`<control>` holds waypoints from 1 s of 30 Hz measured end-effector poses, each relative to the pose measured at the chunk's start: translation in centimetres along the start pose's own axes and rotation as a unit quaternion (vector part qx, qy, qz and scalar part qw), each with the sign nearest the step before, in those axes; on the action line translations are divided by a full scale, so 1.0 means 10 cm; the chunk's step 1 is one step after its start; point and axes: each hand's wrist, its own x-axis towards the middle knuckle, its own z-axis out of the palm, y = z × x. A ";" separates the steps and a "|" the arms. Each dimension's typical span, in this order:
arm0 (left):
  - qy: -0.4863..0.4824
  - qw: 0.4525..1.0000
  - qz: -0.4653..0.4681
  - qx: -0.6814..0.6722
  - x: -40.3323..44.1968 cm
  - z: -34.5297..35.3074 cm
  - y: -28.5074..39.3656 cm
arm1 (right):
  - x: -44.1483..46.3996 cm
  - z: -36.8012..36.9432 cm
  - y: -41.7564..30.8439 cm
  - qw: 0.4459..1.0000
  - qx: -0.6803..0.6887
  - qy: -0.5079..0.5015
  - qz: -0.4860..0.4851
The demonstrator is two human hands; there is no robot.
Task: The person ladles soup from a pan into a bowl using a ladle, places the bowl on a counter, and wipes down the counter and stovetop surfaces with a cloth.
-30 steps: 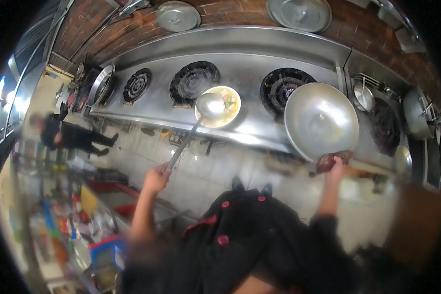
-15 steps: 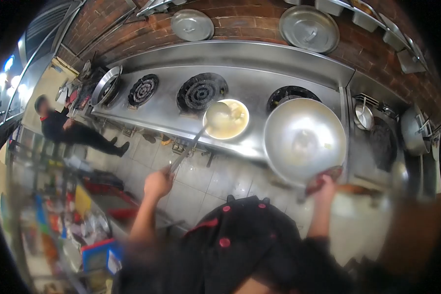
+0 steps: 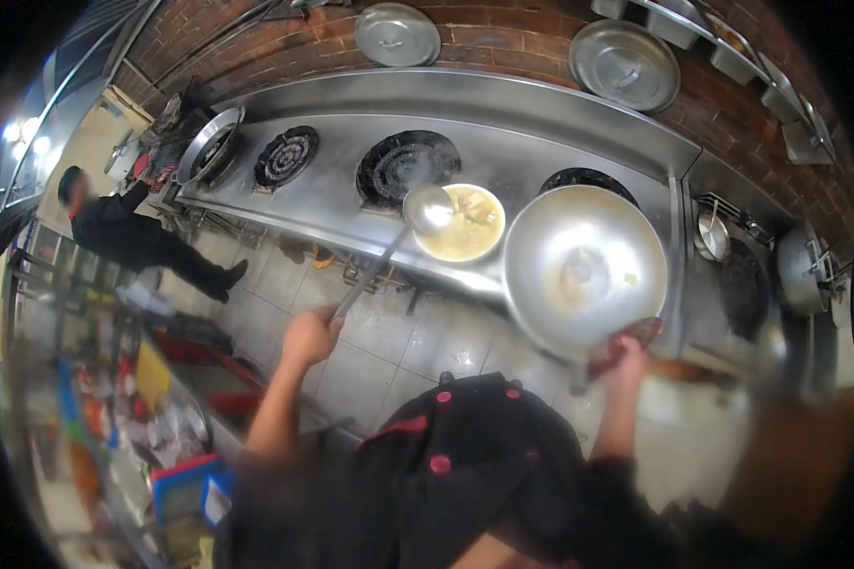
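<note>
My left hand is wrapped round the handle of a long metal ladle. The ladle's round head sits at the left rim of a white bowl filled with yellowish soup with pieces in it. To the right, a large silver wok is tilted with its inside facing me and looks almost emptied. My right hand grips the wok's near edge through a red cloth. Steam drifts near the bowl.
A steel stove runs across, with black burners and a second wok at its far left. Pots stand at right. Lids hang on the brick wall. A co-worker stands at left; a cluttered shelf is lower left.
The ladle's head has shifted left relative to the bowl, from over the soup to its rim, uncovering more soup. The wok stays tilted in my right hand. The view has shifted slightly.
</note>
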 end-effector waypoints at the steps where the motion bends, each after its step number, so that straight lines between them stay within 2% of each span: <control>1: -0.001 1.000 0.001 -0.001 0.01 0.00 -0.03 | -0.02 0.01 0.02 1.000 -0.009 0.004 -0.001; 19: -0.069 0.997 -0.016 -0.041 0.23 -0.02 0.00 | -0.21 0.00 0.23 1.000 -0.018 -0.001 -0.014; 22: -0.029 0.998 0.041 -0.027 0.25 -0.02 -0.04 | -0.29 0.10 0.21 1.000 -0.018 0.007 -0.007; 24: -0.145 0.964 -0.061 -0.213 0.25 -0.16 0.00 | -0.40 0.23 0.17 1.000 -0.012 0.007 -0.001; 28: -0.152 0.966 -0.067 -0.197 0.18 -0.48 0.12 | -0.50 0.42 0.16 0.999 -0.038 0.035 -0.018; 30: -0.163 0.968 -0.039 -0.185 0.11 -0.68 0.20 | -0.50 0.47 0.20 0.998 -0.037 0.049 -0.009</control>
